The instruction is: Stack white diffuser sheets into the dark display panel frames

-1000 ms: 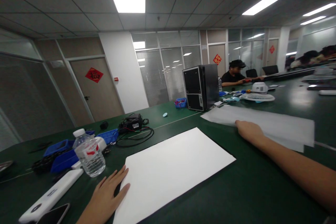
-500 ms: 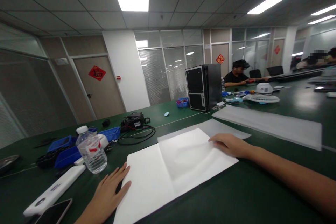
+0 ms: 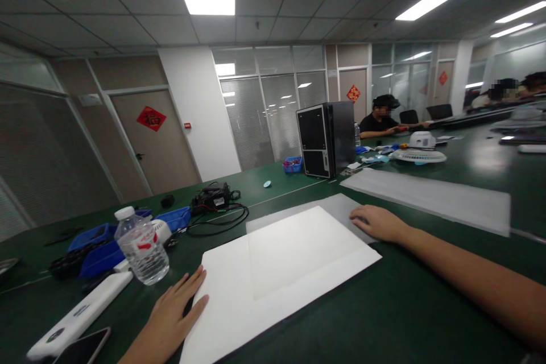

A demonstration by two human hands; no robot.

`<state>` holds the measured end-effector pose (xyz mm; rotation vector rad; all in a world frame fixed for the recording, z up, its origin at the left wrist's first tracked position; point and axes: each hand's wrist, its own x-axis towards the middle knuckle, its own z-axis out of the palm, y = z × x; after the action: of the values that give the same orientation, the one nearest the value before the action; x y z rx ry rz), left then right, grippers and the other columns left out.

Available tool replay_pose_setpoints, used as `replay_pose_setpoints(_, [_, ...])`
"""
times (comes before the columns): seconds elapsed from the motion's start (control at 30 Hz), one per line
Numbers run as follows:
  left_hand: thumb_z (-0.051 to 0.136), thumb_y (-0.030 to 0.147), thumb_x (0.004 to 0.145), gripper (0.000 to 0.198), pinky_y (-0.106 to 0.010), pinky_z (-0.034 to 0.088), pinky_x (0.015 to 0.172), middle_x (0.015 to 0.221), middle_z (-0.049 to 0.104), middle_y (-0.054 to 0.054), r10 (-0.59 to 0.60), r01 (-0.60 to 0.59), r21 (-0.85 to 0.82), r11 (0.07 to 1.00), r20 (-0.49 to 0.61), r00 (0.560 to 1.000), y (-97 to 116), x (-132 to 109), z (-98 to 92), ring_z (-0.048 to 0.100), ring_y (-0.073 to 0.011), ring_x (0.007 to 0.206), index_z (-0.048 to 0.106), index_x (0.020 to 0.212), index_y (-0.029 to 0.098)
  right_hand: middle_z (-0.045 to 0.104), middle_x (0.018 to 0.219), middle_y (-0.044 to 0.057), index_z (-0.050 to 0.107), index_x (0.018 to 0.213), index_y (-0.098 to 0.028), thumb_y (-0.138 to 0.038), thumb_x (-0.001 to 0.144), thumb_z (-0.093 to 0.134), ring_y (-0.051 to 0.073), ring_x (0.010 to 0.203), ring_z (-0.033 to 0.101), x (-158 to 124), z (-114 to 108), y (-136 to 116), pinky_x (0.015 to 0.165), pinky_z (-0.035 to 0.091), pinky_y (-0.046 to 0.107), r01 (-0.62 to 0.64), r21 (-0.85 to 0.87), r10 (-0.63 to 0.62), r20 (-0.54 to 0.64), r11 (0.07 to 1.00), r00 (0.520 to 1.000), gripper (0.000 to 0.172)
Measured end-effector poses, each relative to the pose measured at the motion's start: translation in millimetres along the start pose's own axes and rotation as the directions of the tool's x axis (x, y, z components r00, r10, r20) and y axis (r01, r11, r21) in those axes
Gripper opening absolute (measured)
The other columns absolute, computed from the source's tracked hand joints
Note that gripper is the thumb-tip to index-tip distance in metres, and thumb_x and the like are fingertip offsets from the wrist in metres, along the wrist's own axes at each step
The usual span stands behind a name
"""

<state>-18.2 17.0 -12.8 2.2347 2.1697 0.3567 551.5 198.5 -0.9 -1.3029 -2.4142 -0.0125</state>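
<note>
We are resting one left hand (image 3: pixel 170 308), fingers spread, on one white rectangular sheet (image 3: pixel 226 296); one right hand (image 3: pixel 379 223), fingers bunched, grip unclear, is touching one thin translucent sheet (image 3: pixel 298 247) overlapping it.

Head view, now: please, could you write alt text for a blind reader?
A person's left hand rests at the left edge of a white sheet on a green table, while the right hand is at the right end of a translucent sheet partly covering the white one. Beyond are a water bottle and a black computer tower.
</note>
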Motion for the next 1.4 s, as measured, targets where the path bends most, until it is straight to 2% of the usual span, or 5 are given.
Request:
replay_pose_setpoints(0.33, [0.039, 0.058, 0.094, 0.064, -0.056, 0.028, 0.119, 0.157, 0.038, -0.001, -0.001, 0.001, -0.007, 1.0, 0.008, 1.0, 1, -3, -2.8, 0.032, -0.032, 0.147, 0.044, 0.148, 0.025, 0.066, 0.131, 0.006, 0.07, 0.12, -0.026, -0.051, 0.097, 0.044, 0.025, 0.121, 0.059, -3, -4, -40, 0.105, 0.044, 0.044, 0.142, 0.145, -0.149, 0.037, 0.979, 0.988, 0.044])
replay_pose_setpoints(1.13, [0.039, 0.06, 0.094, 0.067, -0.057, 0.028, 0.119, 0.16, 0.031, -0.002, 0.039, -0.04, 0.044, 0.998, 0.024, 0.999, -4, -3, 2.6, 0.03, -0.0326, 0.148, 0.035, 0.152, 0.027, 0.065, 0.13, 0.007, 0.066, 0.128, -0.029, -0.043, 0.095, 0.053, 0.025, 0.12, 0.059, -5, 1, -42, 0.104, 0.045, 0.045, 0.306, 0.28, -0.34, 0.079, 0.91, 0.937, 0.038])
replay_pose_setpoints(1.2, [0.04, 0.06, 0.094, 0.066, -0.056, 0.029, 0.118, 0.16, 0.032, -0.001, 0.043, -0.043, 0.039, 0.998, 0.018, 0.999, -5, -4, 2.3, 0.031, -0.0321, 0.147, 0.036, 0.152, 0.028, 0.066, 0.13, 0.005, 0.064, 0.13, -0.03, -0.044, 0.095, 0.052, 0.024, 0.12, 0.059, -1, 1, -31, 0.105, 0.045, 0.043, 0.267, 0.216, -0.283, 0.049, 0.939, 0.958, 0.04])
replay_pose_setpoints(1.3, [0.041, 0.06, 0.093, 0.066, -0.056, 0.03, 0.118, 0.16, 0.033, -0.002, 0.031, -0.031, 0.035, 0.999, 0.015, 0.999, -4, -4, 0.7, 0.033, -0.0317, 0.147, 0.038, 0.151, 0.028, 0.061, 0.138, 0.002, 0.059, 0.135, -0.032, -0.045, 0.094, 0.049, 0.023, 0.127, 0.054, 3, -3, 3, 0.112, 0.038, 0.042, 0.023, -0.041, -0.025, -0.028, 0.999, 0.999, 0.044])
replay_pose_setpoints(1.4, [0.041, 0.06, 0.093, 0.066, -0.055, 0.029, 0.119, 0.16, 0.033, -0.002, 0.013, -0.014, 0.041, 0.999, 0.021, 1.0, -1, -6, -2.1, 0.032, -0.0312, 0.147, 0.04, 0.15, 0.027, 0.052, 0.146, 0.013, 0.048, 0.145, -0.021, -0.044, 0.092, 0.047, 0.031, 0.133, 0.048, 0, -8, 49, 0.113, 0.034, 0.051, -0.282, -0.181, 0.259, -0.141, 0.942, 0.955, 0.058])
